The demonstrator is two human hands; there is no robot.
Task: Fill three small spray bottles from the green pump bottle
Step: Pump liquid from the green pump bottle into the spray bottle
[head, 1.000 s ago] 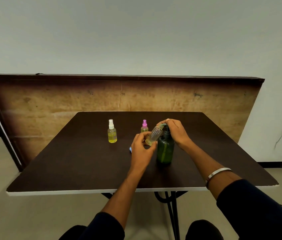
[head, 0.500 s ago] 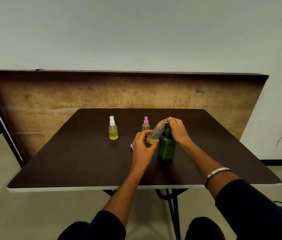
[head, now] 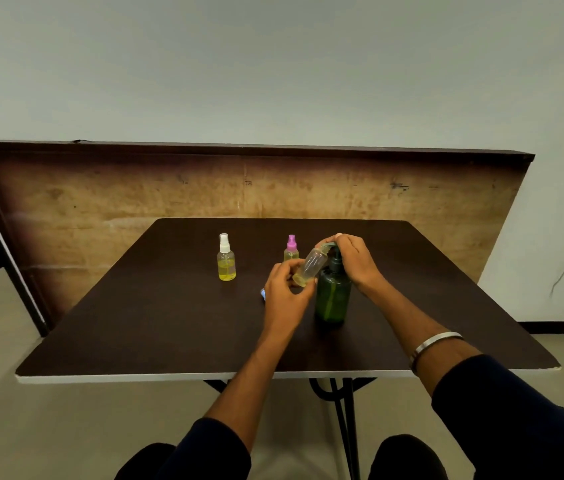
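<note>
The green pump bottle [head: 331,296] stands upright on the dark table [head: 155,327]. My right hand [head: 355,259] lies curled over its pump head. My left hand [head: 285,292] pinches a small clear spray bottle [head: 310,266] with no cap, tilted with its mouth up against the pump spout; a little yellowish liquid sits at its bottom. A white-capped spray bottle [head: 226,258] with yellow liquid stands at the left. A pink-capped spray bottle [head: 291,247] stands behind my left hand, partly hidden.
A small blue object [head: 263,293] peeks out on the table just left of my left hand. A brown wooden board [head: 100,195] stands upright behind the table. The table's front edge [head: 135,377] lies near my knees.
The camera view shifted slightly. Both hands and the bottles stay in the same pose at the pump.
</note>
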